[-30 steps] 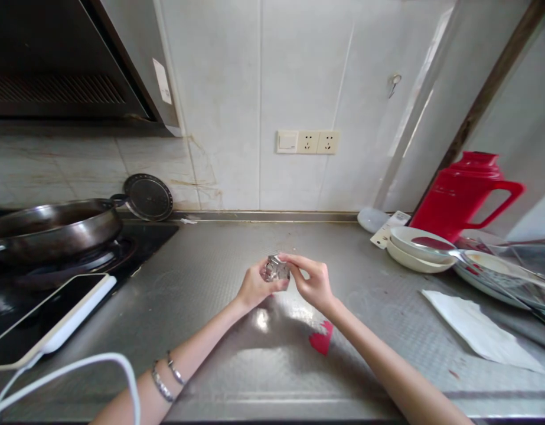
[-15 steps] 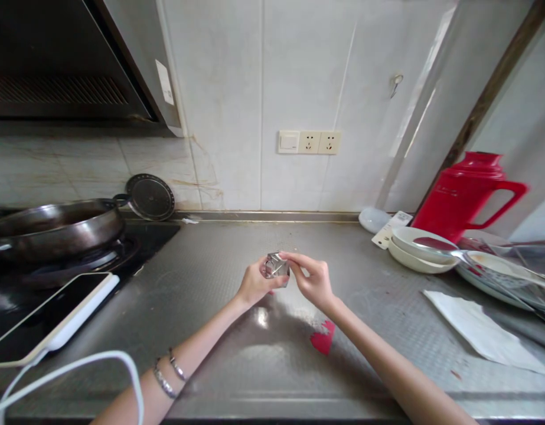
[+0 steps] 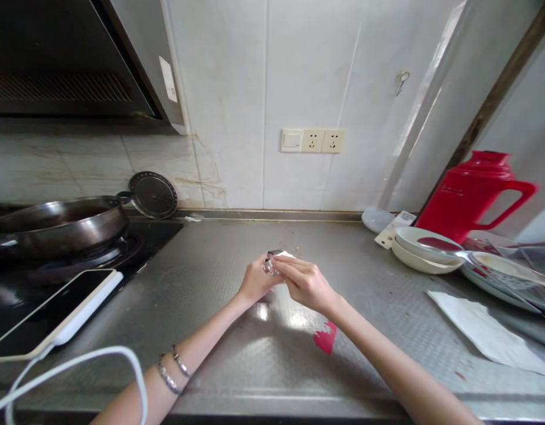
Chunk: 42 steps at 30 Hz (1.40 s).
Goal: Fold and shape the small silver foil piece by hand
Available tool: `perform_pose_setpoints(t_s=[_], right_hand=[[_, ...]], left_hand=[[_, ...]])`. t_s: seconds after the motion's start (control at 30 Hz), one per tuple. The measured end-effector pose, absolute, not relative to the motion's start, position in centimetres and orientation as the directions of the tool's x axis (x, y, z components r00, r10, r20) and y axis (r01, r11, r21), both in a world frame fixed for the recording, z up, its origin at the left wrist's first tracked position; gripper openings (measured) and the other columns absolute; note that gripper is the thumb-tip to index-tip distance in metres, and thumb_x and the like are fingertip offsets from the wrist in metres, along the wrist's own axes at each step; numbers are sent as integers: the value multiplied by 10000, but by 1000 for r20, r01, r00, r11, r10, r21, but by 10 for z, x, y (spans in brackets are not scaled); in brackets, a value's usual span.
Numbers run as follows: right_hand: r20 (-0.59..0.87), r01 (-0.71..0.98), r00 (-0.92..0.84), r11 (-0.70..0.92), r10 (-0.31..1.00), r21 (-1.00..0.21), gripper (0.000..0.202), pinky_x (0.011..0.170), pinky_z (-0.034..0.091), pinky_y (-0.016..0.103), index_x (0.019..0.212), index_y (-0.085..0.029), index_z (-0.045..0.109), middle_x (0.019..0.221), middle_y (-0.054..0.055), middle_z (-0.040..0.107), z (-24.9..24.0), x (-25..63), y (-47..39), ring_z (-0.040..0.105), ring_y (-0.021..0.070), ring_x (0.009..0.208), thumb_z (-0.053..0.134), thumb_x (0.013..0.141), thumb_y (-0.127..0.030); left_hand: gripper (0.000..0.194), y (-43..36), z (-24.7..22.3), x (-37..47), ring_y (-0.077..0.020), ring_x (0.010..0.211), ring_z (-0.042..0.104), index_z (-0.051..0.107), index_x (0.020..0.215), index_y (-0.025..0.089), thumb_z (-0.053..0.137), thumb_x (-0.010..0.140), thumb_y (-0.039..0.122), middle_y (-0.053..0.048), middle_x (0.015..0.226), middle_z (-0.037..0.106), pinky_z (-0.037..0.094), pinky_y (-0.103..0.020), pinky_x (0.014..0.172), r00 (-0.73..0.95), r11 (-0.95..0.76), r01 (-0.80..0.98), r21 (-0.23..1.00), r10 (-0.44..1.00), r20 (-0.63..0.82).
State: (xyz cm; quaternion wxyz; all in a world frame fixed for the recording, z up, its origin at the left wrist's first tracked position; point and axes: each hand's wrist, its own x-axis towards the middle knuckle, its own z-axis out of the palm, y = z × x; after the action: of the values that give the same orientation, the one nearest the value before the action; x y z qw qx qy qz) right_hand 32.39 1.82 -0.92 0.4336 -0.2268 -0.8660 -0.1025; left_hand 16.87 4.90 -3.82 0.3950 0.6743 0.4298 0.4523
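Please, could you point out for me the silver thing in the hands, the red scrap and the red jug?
silver thing (image 3: 268, 265), head view: its left side
red scrap (image 3: 326, 340), head view: its middle
red jug (image 3: 466, 198), head view: its body

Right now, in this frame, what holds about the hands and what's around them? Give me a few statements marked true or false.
1. The left hand and right hand both touch a silvery foil-like object. True.
2. A torn red scrap lies on the steel counter. True.
3. The right hand lies flat on the steel counter. False: it is at the silvery foil-like object.
4. A red thermos flask stands behind the stacked bowls. True.
5. The torn red scrap sits inside the stacked bowls. False: it lies apart from them.
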Motion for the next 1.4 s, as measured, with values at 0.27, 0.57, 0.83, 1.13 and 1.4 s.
perform_pose_setpoints(t_s=[0.27,0.57,0.83,1.13,1.4], right_hand=[[792,449,-555,893,256,26,441,876,576,353,1166,-183,579,1030,95,707,-7,333,19,628,208,1084,386,820,10],[800,384,-535,922,271,-55,411,877,567,329,1174,-201,584,1022,81,712,-12,329,10,628,199,1084,413,849,-16],[736,373,98,662,669,-651,158,684,567,272,909,-212,673,907,56,742,-11,338,30,704,189,798,518,896,-238],[780,408,-74,732,622,-545,183,809,562,281,1036,-221,651,1044,59,719,-25,338,22,689,194,947,545,887,-229],[850,389,-133,816,510,-429,216,841,571,289,1006,-240,676,1003,37,730,-22,335,13,683,192,972,554,866,-130]], left_hand=[[453,47,-34,170,-105,540,533,606,972,143,746,604,366,20,651,587,441,-162,381,218,-300,209,931,942,255],[455,52,-40,168,-115,542,547,592,976,155,749,606,367,27,633,583,459,-175,389,242,-292,175,940,939,246],[592,48,-32,168,-172,680,632,566,1097,161,762,613,439,-48,834,648,509,-215,437,268,-221,91,971,945,190],[704,44,-27,168,-167,723,622,535,1180,149,787,593,446,-63,901,638,525,-220,470,351,-125,-72,990,926,142],[674,47,-33,170,-178,732,634,538,1153,139,790,604,437,-71,880,651,528,-224,487,369,-105,-80,991,921,127]])
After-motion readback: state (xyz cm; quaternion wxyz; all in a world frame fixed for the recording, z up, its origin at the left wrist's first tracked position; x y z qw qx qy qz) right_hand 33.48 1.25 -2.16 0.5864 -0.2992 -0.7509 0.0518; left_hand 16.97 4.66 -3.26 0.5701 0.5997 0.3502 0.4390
